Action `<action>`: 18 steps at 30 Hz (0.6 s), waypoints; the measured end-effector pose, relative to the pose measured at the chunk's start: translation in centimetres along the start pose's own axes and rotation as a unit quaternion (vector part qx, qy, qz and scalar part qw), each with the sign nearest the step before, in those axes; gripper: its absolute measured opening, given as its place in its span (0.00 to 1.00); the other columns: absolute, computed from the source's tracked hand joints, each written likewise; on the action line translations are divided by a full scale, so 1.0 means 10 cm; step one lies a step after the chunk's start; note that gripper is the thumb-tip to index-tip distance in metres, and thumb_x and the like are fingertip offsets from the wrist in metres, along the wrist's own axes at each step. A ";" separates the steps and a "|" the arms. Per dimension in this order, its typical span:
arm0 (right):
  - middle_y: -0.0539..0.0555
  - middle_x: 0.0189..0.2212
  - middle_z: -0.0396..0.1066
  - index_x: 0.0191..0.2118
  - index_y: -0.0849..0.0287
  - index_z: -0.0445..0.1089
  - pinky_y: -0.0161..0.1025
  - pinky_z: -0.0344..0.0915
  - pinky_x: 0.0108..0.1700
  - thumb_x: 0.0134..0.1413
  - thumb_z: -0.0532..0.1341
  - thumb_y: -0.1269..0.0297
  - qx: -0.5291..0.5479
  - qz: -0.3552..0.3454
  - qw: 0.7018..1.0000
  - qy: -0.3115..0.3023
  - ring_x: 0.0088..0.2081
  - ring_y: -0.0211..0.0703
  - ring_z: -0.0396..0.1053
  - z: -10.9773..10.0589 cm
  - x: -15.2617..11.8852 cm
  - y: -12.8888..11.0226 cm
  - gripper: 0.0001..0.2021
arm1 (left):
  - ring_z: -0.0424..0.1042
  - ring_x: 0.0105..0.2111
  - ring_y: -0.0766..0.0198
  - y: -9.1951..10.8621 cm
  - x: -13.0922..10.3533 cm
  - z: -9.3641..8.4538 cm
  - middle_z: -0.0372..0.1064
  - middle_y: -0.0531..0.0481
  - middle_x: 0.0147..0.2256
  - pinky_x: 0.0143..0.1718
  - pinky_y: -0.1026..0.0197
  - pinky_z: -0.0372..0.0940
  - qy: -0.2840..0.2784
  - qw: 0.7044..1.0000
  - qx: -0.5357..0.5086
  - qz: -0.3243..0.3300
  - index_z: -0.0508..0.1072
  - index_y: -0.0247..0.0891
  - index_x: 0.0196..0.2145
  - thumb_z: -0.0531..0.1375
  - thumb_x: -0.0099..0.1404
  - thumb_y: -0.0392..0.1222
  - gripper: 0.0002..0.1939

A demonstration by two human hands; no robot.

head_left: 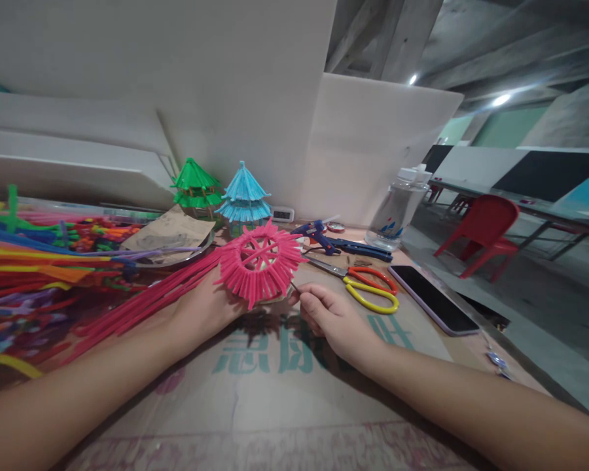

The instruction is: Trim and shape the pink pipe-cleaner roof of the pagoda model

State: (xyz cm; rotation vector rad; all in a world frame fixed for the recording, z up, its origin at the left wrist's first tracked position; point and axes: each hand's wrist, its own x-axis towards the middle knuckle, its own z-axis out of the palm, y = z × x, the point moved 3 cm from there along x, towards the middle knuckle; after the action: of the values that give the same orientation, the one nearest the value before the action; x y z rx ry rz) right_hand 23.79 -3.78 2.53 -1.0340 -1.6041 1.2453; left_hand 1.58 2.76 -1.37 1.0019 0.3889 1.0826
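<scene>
A round pink pipe-cleaner roof point(260, 288) with short spokes around a ring stands over the table, tilted toward me. My left hand point(211, 297) holds it up from behind on the left; the roof hides most of those fingers. At its lower right edge, my right hand point(321, 311) is closed, thumb and fingers pinching a thin dark stick point(295, 286) that reaches the roof. A bundle of long pink pipe cleaners point(152, 314) runs beside my left wrist. Behind stand a light blue two-tiered pipe-cleaner pavilion point(244, 196) and a green one point(195, 183).
Scissors point(370, 288) with orange and yellow handles lie right of my right hand, near a phone point(434, 297). Behind them are a blue glue gun point(319, 235), pliers point(360, 248) and a water bottle point(397, 206). Colourful pipe cleaners point(44, 261) crowd the left, beside a metal tray point(203, 252).
</scene>
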 end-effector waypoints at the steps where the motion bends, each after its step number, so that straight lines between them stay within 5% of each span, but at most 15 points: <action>1: 0.42 0.20 0.51 0.39 0.58 0.73 0.35 0.47 0.24 0.64 0.63 0.41 0.001 0.001 1.000 0.000 0.22 0.35 0.48 0.00 0.00 0.00 0.22 | 0.72 0.63 0.45 -0.01 0.00 -0.01 0.76 0.42 0.59 0.67 0.43 0.67 -0.003 1.000 -0.005 -0.005 0.76 0.42 0.59 0.61 0.70 0.44 0.21; 12: 0.40 0.20 0.51 0.40 0.59 0.71 0.34 0.46 0.22 0.60 0.64 0.35 0.034 0.010 0.999 0.000 0.21 0.34 0.47 0.00 -0.01 0.00 0.27 | 0.74 0.61 0.44 0.01 -0.04 0.01 0.78 0.43 0.56 0.66 0.42 0.68 0.021 0.999 0.038 0.033 0.73 0.46 0.63 0.65 0.67 0.43 0.27; 18: 0.40 0.19 0.51 0.38 0.59 0.71 0.35 0.46 0.22 0.60 0.63 0.37 0.027 0.008 1.000 0.000 0.21 0.34 0.47 0.02 -0.01 -0.04 0.25 | 0.73 0.62 0.42 -0.02 0.01 -0.09 0.77 0.40 0.57 0.67 0.38 0.67 -0.002 0.998 0.061 0.019 0.77 0.43 0.58 0.62 0.70 0.50 0.21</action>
State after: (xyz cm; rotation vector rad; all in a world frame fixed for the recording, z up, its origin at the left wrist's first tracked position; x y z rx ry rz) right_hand 23.58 -3.95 2.94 -1.0136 -1.5571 1.2927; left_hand 1.16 3.23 -2.00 1.1236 0.4390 1.1021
